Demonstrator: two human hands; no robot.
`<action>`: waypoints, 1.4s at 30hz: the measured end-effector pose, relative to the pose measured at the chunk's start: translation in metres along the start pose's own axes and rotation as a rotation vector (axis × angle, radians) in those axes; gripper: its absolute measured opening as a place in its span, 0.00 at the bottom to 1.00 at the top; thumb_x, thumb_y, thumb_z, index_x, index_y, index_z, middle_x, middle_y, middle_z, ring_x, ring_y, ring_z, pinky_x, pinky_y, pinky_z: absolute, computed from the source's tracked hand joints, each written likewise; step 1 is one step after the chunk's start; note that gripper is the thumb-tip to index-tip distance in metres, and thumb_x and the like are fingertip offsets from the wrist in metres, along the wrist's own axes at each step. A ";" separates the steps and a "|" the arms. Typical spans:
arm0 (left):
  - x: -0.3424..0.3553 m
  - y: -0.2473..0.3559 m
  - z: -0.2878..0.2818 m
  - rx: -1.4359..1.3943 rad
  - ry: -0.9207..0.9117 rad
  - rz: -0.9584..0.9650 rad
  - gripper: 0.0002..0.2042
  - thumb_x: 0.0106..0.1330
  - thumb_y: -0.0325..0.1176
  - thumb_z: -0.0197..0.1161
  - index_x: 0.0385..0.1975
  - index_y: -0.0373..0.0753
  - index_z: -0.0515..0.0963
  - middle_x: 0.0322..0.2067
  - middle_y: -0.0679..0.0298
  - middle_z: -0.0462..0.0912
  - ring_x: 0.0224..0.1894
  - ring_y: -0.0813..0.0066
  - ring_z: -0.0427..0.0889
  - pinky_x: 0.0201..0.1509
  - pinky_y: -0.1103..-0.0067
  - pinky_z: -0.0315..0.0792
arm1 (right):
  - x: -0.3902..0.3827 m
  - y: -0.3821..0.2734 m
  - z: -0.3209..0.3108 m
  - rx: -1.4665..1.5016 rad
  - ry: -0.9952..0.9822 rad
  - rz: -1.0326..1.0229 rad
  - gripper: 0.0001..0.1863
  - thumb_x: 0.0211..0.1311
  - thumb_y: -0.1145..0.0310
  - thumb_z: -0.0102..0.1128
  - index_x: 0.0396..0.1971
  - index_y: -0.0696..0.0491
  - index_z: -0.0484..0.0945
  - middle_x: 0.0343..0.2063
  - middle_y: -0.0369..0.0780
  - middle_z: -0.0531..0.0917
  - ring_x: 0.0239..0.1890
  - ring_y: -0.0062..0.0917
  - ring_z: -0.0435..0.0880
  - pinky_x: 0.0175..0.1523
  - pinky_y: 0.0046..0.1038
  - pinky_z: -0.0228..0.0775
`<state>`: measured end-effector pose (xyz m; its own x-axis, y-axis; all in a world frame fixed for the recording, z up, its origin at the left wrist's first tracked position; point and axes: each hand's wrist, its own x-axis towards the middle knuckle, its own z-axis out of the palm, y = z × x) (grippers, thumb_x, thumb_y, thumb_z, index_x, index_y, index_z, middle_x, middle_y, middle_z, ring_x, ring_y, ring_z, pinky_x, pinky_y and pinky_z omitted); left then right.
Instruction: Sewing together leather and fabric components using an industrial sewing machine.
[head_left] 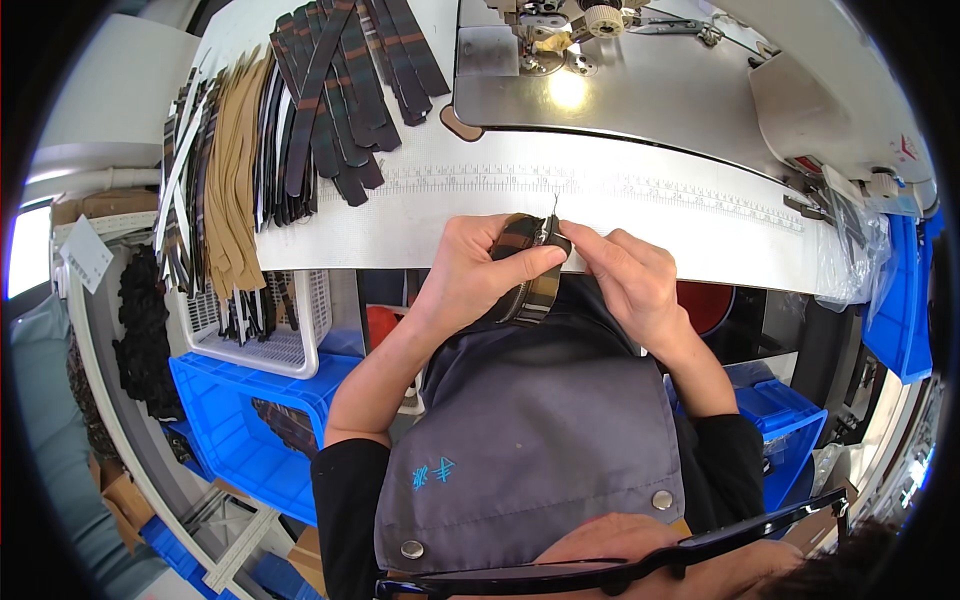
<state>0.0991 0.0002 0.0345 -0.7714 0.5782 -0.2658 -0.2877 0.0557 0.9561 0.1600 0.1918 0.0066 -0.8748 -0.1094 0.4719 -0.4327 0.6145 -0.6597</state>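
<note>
Just off the front edge of the white table, my left hand (462, 268) grips a curled dark plaid fabric strip (541, 293), its thumb pressed on the near face. What look like small zipper teeth run along one edge of the strip. My right hand (632, 278) is closed, thumb and fingertips pinched at the strip's upper right end; whether a small tool sits in that pinch is hidden. A dark loose thread (556, 200) sticks up from the top of the piece, over the printed ruler on the table.
A sewing machine (560, 40) with a lit metal bed stands at the back right. Dark plaid strips (340, 90) and tan strips (236, 175) lie at the left. Below them are a white basket (318, 310) and a blue crate (245, 445); another blue crate (790, 425) stands right.
</note>
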 end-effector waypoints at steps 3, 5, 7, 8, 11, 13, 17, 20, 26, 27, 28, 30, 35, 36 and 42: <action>0.001 0.007 0.000 -0.003 -0.022 -0.048 0.10 0.61 0.30 0.66 0.37 0.30 0.81 0.27 0.68 0.82 0.29 0.87 0.76 0.33 0.86 0.71 | 0.002 0.009 -0.006 -0.155 0.003 -0.159 0.29 0.40 0.81 0.62 0.50 0.50 0.80 0.18 0.34 0.72 0.16 0.23 0.72 0.22 0.26 0.67; 0.001 0.007 0.001 -0.023 -0.016 -0.038 0.10 0.61 0.30 0.66 0.37 0.31 0.81 0.27 0.68 0.82 0.29 0.87 0.76 0.33 0.86 0.71 | 0.003 0.011 -0.008 -0.246 -0.010 -0.247 0.28 0.41 0.79 0.62 0.50 0.49 0.80 0.17 0.32 0.72 0.17 0.21 0.73 0.23 0.24 0.67; 0.000 0.007 0.002 -0.040 -0.009 -0.028 0.10 0.61 0.30 0.66 0.37 0.31 0.81 0.27 0.67 0.82 0.29 0.86 0.76 0.32 0.85 0.71 | 0.005 0.011 -0.008 -0.254 0.006 -0.266 0.28 0.41 0.78 0.61 0.49 0.48 0.80 0.17 0.31 0.72 0.17 0.20 0.72 0.23 0.24 0.67; 0.001 0.007 0.002 -0.038 -0.012 -0.028 0.10 0.61 0.30 0.66 0.37 0.31 0.81 0.27 0.67 0.82 0.29 0.86 0.76 0.32 0.85 0.71 | 0.005 0.012 -0.008 -0.261 0.022 -0.283 0.28 0.41 0.77 0.61 0.49 0.48 0.81 0.17 0.31 0.71 0.17 0.19 0.72 0.23 0.24 0.66; 0.001 0.005 0.001 -0.039 -0.019 -0.031 0.09 0.61 0.30 0.66 0.37 0.31 0.80 0.26 0.68 0.82 0.29 0.87 0.76 0.32 0.85 0.71 | 0.005 0.014 -0.009 -0.283 0.001 -0.295 0.28 0.41 0.77 0.62 0.49 0.48 0.81 0.17 0.30 0.70 0.17 0.19 0.71 0.22 0.23 0.65; 0.001 0.003 0.000 -0.041 -0.023 -0.034 0.09 0.61 0.30 0.65 0.36 0.31 0.81 0.26 0.68 0.82 0.29 0.87 0.76 0.32 0.85 0.71 | 0.008 0.016 -0.009 -0.272 0.009 -0.309 0.28 0.41 0.77 0.62 0.49 0.48 0.81 0.17 0.30 0.70 0.17 0.19 0.70 0.22 0.23 0.65; 0.002 0.003 -0.001 -0.068 -0.017 -0.033 0.08 0.60 0.28 0.66 0.36 0.31 0.81 0.28 0.67 0.83 0.29 0.86 0.78 0.31 0.86 0.72 | 0.008 0.017 -0.009 -0.248 0.000 -0.303 0.27 0.41 0.77 0.62 0.48 0.48 0.81 0.16 0.30 0.67 0.16 0.19 0.69 0.21 0.24 0.64; 0.002 0.003 -0.001 -0.068 -0.012 -0.039 0.08 0.60 0.27 0.67 0.36 0.31 0.82 0.27 0.68 0.83 0.28 0.87 0.78 0.31 0.87 0.72 | 0.008 0.016 -0.011 -0.259 -0.024 -0.297 0.27 0.41 0.77 0.61 0.49 0.48 0.81 0.15 0.31 0.66 0.16 0.19 0.69 0.21 0.24 0.64; 0.002 0.001 -0.001 -0.057 -0.007 -0.019 0.07 0.59 0.27 0.67 0.35 0.31 0.82 0.27 0.68 0.83 0.29 0.87 0.77 0.31 0.87 0.71 | 0.008 0.013 -0.012 -0.274 -0.030 -0.284 0.28 0.41 0.77 0.61 0.50 0.48 0.80 0.15 0.31 0.66 0.16 0.19 0.69 0.22 0.24 0.63; 0.002 0.001 -0.001 -0.059 -0.003 -0.023 0.07 0.59 0.27 0.67 0.35 0.31 0.82 0.27 0.68 0.83 0.29 0.87 0.77 0.31 0.87 0.71 | 0.008 0.013 -0.013 -0.274 -0.030 -0.285 0.28 0.41 0.77 0.61 0.50 0.48 0.80 0.15 0.31 0.66 0.16 0.19 0.69 0.22 0.24 0.63; 0.002 0.001 -0.001 -0.059 -0.003 -0.023 0.07 0.59 0.27 0.67 0.35 0.31 0.82 0.27 0.68 0.83 0.29 0.87 0.77 0.31 0.87 0.71 | 0.009 0.012 -0.014 -0.284 -0.041 -0.290 0.28 0.41 0.77 0.61 0.50 0.48 0.80 0.15 0.31 0.66 0.16 0.19 0.69 0.21 0.24 0.63; 0.002 0.000 -0.003 -0.037 -0.010 -0.033 0.08 0.59 0.27 0.67 0.36 0.30 0.82 0.27 0.68 0.83 0.29 0.87 0.77 0.31 0.87 0.71 | 0.009 0.012 -0.015 -0.295 -0.053 -0.295 0.28 0.41 0.77 0.61 0.50 0.48 0.80 0.15 0.31 0.66 0.16 0.19 0.69 0.21 0.24 0.63; 0.002 0.001 -0.002 -0.057 -0.022 -0.031 0.08 0.59 0.26 0.67 0.36 0.30 0.82 0.27 0.67 0.83 0.29 0.87 0.77 0.31 0.87 0.71 | 0.006 0.018 -0.008 -0.169 -0.018 -0.290 0.29 0.40 0.79 0.61 0.50 0.50 0.79 0.15 0.32 0.66 0.16 0.21 0.69 0.21 0.25 0.64; 0.002 0.001 -0.002 -0.060 -0.022 -0.029 0.08 0.59 0.26 0.67 0.36 0.30 0.82 0.27 0.67 0.83 0.29 0.87 0.77 0.31 0.87 0.71 | 0.005 0.017 -0.006 -0.167 -0.018 -0.292 0.29 0.40 0.79 0.61 0.50 0.50 0.79 0.15 0.32 0.66 0.16 0.21 0.69 0.21 0.25 0.64; 0.001 -0.004 -0.001 -0.031 -0.014 0.019 0.07 0.60 0.26 0.66 0.36 0.31 0.82 0.27 0.68 0.83 0.29 0.87 0.77 0.31 0.87 0.71 | 0.004 0.004 0.001 -0.040 -0.008 -0.128 0.27 0.43 0.84 0.61 0.49 0.52 0.79 0.16 0.35 0.68 0.16 0.24 0.70 0.22 0.28 0.66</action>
<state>0.0990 0.0002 0.0299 -0.7692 0.5899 -0.2455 -0.2906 0.0191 0.9566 0.1551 0.1934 0.0055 -0.8150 -0.1950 0.5457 -0.5319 0.6256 -0.5707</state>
